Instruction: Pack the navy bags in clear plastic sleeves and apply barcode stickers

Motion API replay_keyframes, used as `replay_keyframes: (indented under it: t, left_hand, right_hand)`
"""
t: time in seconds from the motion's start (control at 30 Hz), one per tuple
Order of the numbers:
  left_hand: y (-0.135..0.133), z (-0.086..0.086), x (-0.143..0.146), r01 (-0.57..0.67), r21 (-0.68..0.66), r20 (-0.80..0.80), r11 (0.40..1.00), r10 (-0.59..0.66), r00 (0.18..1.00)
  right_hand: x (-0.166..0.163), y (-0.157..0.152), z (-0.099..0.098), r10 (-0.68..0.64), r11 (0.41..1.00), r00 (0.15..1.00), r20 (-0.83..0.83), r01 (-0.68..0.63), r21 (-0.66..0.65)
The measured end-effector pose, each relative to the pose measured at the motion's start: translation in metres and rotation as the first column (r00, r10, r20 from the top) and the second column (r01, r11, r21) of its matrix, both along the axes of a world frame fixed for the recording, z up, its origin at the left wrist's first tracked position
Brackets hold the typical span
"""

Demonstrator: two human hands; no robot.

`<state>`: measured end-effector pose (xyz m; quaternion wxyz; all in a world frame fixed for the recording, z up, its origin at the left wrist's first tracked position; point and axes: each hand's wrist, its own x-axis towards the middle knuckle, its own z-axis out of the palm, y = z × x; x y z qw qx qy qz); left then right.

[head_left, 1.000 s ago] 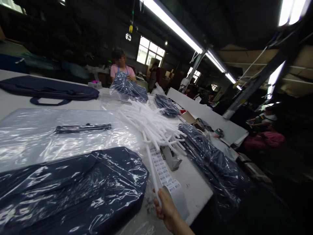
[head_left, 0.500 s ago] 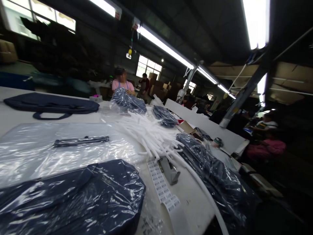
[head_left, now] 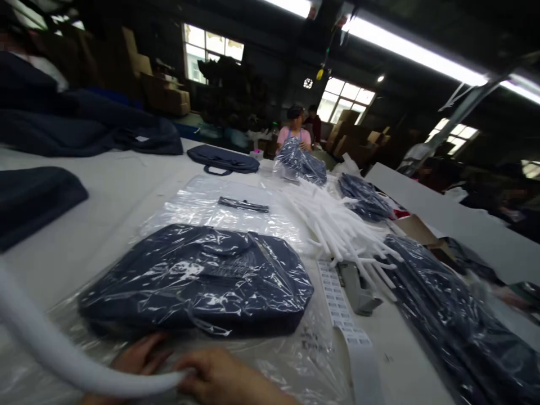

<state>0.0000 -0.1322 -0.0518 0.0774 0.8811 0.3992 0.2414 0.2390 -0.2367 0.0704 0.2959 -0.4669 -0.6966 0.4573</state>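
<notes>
A long white foam rod [head_left: 63,354] curves in from the left edge of the head view. My right hand [head_left: 219,374] is closed around its end, at the bottom centre. Behind the rod and partly hidden by it, my left hand [head_left: 137,357] has its fingers bent at the near edge of a clear plastic bag [head_left: 270,360], seemingly pinching the film. Inside the bag, just beyond both hands, lies a dark blue fabric bag [head_left: 253,281].
A heap of white foam rods [head_left: 333,219] lies right of centre, near a grey tape dispenser [head_left: 358,289] and a label strip [head_left: 337,304]. Wrapped dark blue bags [head_left: 455,315] line the right. Unwrapped ones [head_left: 223,157] lie behind and left. A co-worker [head_left: 294,132] stands across the table.
The view has swung left, so the table's things appear farther right. Both my hands have come into view at the bottom, the right one with a foam rod in it.
</notes>
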Motion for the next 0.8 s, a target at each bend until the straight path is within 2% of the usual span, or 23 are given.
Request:
replay_keyframes:
  t: [0.07, 0.1, 0.2, 0.27, 0.33, 0.47, 0.53, 0.6, 0.63, 0.7, 0.8]
  left_hand:
    - [-0.007, 0.006, -0.003, 0.008, 0.093, -0.043, 0.996, -0.004, 0.999]
    - [-0.008, 0.014, -0.001, 0.017, 0.188, -0.06, 0.982, -0.005, 0.998]
    - [-0.002, 0.046, 0.009, 0.049, 0.462, -0.073, 0.886, -0.017, 0.997]
    - [0.003, 0.066, 0.012, 0.1, 0.507, -0.084, 0.856, -0.066, 0.994]
    - [0.008, 0.083, 0.01, 0.144, 0.498, -0.104, 0.855, -0.106, 0.989]
    - [0.015, 0.12, 0.005, 0.18, 0.532, -0.094, 0.827, -0.154, 0.984]
    - [0.023, 0.145, 0.004, 0.214, 0.43, -0.047, 0.877, -0.215, 0.975]
    - [0.035, 0.174, 0.001, 0.258, 0.201, 0.088, 0.945, -0.279, 0.956]
    - [0.041, 0.189, -0.003, 0.272, 0.077, 0.175, 0.959, -0.281, 0.943]
    - [0.052, 0.217, -0.016, 0.276, -0.128, 0.303, 0.952, -0.227, 0.925]
    - [0.05, 0.249, -0.041, 0.221, -0.319, 0.342, 0.922, -0.106, 0.934]
  right_hand:
    - [-0.009, -0.004, -0.008, 0.03, 0.999, 0.997, 0.077, -0.032, 0.02]
    - [-0.008, -0.008, -0.012, 0.004, 1.0, 0.994, 0.112, -0.006, 0.019]
    - [0.006, -0.02, -0.026, -0.058, 0.998, 0.979, 0.196, 0.055, 0.021]
    - [0.016, -0.025, -0.033, -0.055, 0.998, 0.971, 0.233, 0.051, 0.023]
    - [0.02, -0.029, -0.039, -0.05, 0.999, 0.967, 0.251, 0.048, 0.016]
    - [0.013, -0.031, -0.051, -0.075, 0.997, 0.958, 0.278, 0.076, 0.008]
    - [0.011, -0.029, -0.06, -0.111, 0.994, 0.935, 0.336, 0.108, 0.027]
    - [0.022, -0.028, -0.071, -0.172, 0.985, 0.894, 0.414, 0.159, 0.065]
    - [0.033, -0.029, -0.078, -0.209, 0.978, 0.868, 0.45, 0.192, 0.084]
    - [0.067, -0.034, -0.088, -0.291, 0.954, 0.803, 0.52, 0.283, 0.097]
    - [0.133, -0.052, -0.093, -0.441, 0.877, 0.638, 0.631, 0.454, 0.154]
